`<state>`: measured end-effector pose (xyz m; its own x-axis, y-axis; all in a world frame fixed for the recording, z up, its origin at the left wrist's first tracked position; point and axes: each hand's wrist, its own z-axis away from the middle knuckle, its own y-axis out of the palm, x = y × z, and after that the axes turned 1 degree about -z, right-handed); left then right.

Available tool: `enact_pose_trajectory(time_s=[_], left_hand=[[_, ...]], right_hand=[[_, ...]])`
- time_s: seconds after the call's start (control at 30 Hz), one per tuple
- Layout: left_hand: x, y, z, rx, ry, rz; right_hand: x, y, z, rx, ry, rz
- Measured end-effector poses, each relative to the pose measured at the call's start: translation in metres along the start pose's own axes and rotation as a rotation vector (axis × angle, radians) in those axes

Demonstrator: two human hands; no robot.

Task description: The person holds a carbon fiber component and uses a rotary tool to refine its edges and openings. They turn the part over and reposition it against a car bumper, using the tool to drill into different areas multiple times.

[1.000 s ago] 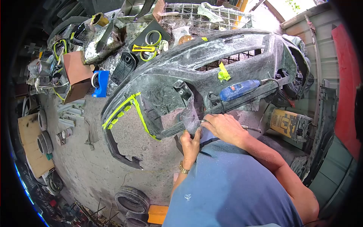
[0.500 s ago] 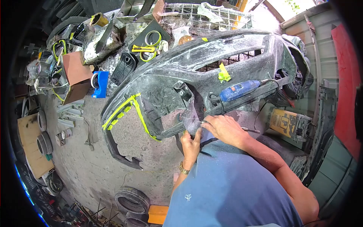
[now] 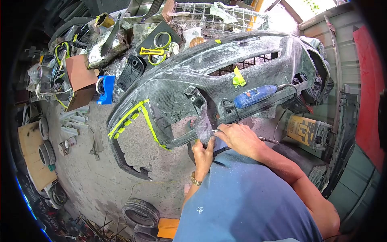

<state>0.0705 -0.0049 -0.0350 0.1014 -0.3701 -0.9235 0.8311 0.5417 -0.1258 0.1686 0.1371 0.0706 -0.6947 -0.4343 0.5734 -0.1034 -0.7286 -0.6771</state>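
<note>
My left hand [image 3: 203, 152], with a watch at the wrist, pinches the lower end of a dusty grey piece [image 3: 203, 125]. Beside it my right hand [image 3: 238, 137] is closed round a thin rotary handpiece [image 3: 268, 140], whose tip meets the piece's right edge. Just beyond my hands lies a large dusty dark car-body part [image 3: 173, 86] with yellow-green tape [image 3: 151, 125] on its left section. A blue rotary tool [image 3: 256, 97] rests on that part, its flexible shaft curving away at the right. A small dark bracket [image 3: 196, 98] stands above the grey piece.
Tape rolls [image 3: 162, 40], a yellow cutter [image 3: 152, 51] and a blue tape dispenser [image 3: 106, 89] lie at the upper left. Tyres [image 3: 141, 213] are on the floor at the bottom. A yellow printed box [image 3: 300, 130] stands at the right, near a red panel [image 3: 369, 92].
Almost nothing differs. Both hands keep their hold, and the view has shifted very slightly.
</note>
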Motion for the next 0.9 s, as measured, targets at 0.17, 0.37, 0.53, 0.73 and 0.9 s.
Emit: enact_pose_trajectory(time_s=[0.17,0.37,0.53,0.73,0.9], left_hand=[[-0.016,0.0,-0.001,-0.029,0.051,-0.07],[-0.02,0.0,-0.001,-0.014,0.034,-0.093],[-0.018,0.0,-0.001,-0.019,0.045,-0.098],[-0.011,0.002,-0.003,-0.024,0.069,-0.126],[-0.019,-0.001,-0.012,0.017,0.124,-0.18]], right_hand=[[0.003,0.0,0.001,-0.002,0.002,0.005],[0.002,0.0,0.001,0.002,0.01,-0.011],[0.001,0.001,0.002,-0.006,0.011,-0.02],[0.001,0.0,0.003,0.019,0.047,0.005],[0.0,-0.015,0.001,0.035,0.131,-0.017]])
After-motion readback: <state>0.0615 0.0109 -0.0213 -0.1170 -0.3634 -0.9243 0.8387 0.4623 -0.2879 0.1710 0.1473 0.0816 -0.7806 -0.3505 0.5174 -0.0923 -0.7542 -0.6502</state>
